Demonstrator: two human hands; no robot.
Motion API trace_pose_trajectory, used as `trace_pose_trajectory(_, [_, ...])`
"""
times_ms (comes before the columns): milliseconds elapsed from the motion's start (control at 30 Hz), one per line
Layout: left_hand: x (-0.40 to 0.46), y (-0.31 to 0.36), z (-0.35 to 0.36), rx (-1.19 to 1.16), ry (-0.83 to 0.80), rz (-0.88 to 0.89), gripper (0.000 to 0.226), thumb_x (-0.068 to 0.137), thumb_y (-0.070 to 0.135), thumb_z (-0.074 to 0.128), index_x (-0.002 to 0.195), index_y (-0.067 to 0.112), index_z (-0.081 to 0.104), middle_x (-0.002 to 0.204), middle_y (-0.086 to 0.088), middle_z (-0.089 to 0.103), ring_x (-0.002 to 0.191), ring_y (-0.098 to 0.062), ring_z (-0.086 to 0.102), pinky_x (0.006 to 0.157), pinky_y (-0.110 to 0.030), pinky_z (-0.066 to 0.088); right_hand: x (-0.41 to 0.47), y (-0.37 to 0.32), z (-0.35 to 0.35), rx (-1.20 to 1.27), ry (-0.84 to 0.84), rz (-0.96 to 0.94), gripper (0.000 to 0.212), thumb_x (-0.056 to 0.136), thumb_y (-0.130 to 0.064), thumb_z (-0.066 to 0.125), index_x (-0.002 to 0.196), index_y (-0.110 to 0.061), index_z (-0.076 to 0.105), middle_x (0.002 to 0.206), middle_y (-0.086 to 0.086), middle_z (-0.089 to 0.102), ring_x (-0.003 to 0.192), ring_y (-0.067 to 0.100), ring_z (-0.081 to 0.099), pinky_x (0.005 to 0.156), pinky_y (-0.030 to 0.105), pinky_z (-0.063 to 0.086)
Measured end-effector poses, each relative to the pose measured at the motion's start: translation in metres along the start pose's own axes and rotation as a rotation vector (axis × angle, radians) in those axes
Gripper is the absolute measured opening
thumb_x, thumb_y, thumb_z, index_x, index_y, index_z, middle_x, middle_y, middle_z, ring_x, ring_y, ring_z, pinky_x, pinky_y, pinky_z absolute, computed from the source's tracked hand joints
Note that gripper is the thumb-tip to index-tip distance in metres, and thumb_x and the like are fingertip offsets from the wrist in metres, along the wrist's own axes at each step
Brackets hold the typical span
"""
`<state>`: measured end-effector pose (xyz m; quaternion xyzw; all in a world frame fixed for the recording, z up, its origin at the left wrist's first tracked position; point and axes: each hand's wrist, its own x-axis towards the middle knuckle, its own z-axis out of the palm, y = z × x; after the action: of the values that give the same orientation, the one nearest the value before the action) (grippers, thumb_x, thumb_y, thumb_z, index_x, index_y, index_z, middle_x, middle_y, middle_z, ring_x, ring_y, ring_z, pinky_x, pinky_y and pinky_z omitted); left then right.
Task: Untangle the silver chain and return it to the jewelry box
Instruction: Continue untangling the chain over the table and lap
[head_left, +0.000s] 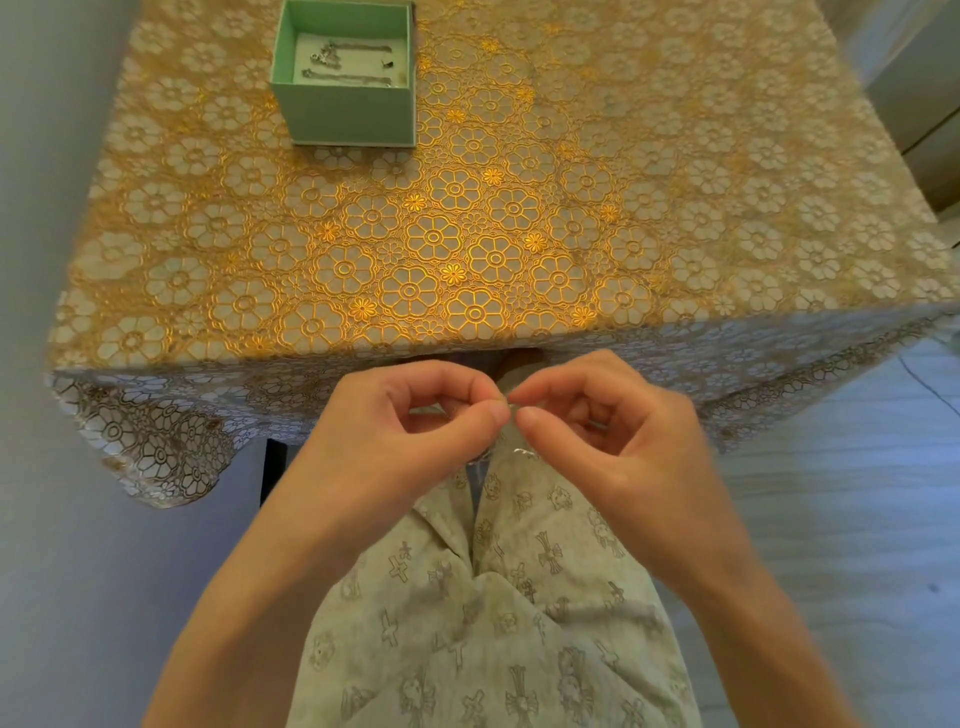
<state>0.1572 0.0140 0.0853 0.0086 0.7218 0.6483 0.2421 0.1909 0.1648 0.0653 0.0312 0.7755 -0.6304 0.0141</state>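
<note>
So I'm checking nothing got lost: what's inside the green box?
The green jewelry box shows a white insert with thin silver chains and a few small pieces lying on it. Anything beneath the insert or behind the near wall is hidden.

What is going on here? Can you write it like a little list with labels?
left hand: left hand pinches the silver chain
right hand: right hand pinches the same chain, fingertips close to the left hand's
chain place: held over the lap, in front of the table edge, a bit hanging down
jewelry box: green jewelry box, open, at the far left of the table, other jewelry inside
table cover: gold flower tablecloth
task: chain not in the box yet
</note>
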Motion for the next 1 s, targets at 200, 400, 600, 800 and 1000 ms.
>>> trace_pose_trajectory(200, [-0.0010, 0.0029, -0.0037, 0.118, -0.037, 0.002, 0.010, 0.074, 0.020, 0.068, 0.064, 0.019, 0.069, 0.047, 0.010, 0.047, 0.037, 0.000, 0.034, 0.040, -0.007, 0.026, 0.0004, 0.0020, -0.0014, -0.180, -0.052, -0.151, 0.004, 0.079, -0.018, 0.063, 0.078, -0.022, 0.063, 0.069, -0.014, 0.050, 0.050, 0.008, 0.040, 0.052, 0.011, 0.031])
trace_pose_trajectory(400, [0.0015, 0.0012, -0.0060, 0.187, -0.075, 0.018, 0.007, 0.075, 0.023, 0.068, 0.068, 0.022, 0.068, 0.056, 0.004, 0.051, 0.048, -0.005, 0.039, 0.046, -0.009, 0.030, 0.0028, 0.0020, -0.0031, -0.264, -0.077, -0.224, 0.005, 0.078, -0.021, 0.056, 0.076, -0.021, 0.060, 0.067, -0.013, 0.048, 0.051, 0.011, 0.042, 0.052, 0.011, 0.032])
trace_pose_trajectory(600, [0.0020, -0.0004, -0.0064, 0.245, -0.116, 0.029, 0.004, 0.073, 0.021, 0.065, 0.071, 0.019, 0.067, 0.049, 0.011, 0.047, 0.047, -0.005, 0.038, 0.046, -0.009, 0.031, 0.0035, 0.0016, -0.0065, -0.317, -0.130, -0.239, 0.004, 0.077, -0.021, 0.055, 0.074, -0.022, 0.058, 0.070, -0.009, 0.051, 0.050, 0.013, 0.042, 0.052, 0.012, 0.033])
trace_pose_trajectory(800, [0.0020, -0.0001, -0.0055, 0.342, -0.117, 0.064, 0.007, 0.071, 0.023, 0.063, 0.067, 0.019, 0.066, 0.047, 0.014, 0.045, 0.044, -0.002, 0.035, 0.045, -0.009, 0.030, 0.0045, 0.0025, -0.0052, -0.413, -0.158, -0.269, 0.005, 0.076, -0.020, 0.053, 0.074, -0.025, 0.053, 0.069, -0.013, 0.046, 0.056, 0.003, 0.043, 0.055, 0.009, 0.031])
trace_pose_trajectory(1000, [0.0012, -0.0009, -0.0046, 0.265, -0.131, 0.057, 0.006, 0.071, 0.023, 0.063, 0.070, 0.018, 0.066, 0.048, 0.012, 0.046, 0.047, -0.003, 0.037, 0.046, -0.010, 0.031, 0.0028, 0.0037, -0.0068, -0.241, -0.147, -0.197, 0.005, 0.074, -0.023, 0.052, 0.071, -0.027, 0.052, 0.061, -0.016, 0.045, 0.050, 0.007, 0.042, 0.052, 0.009, 0.032])
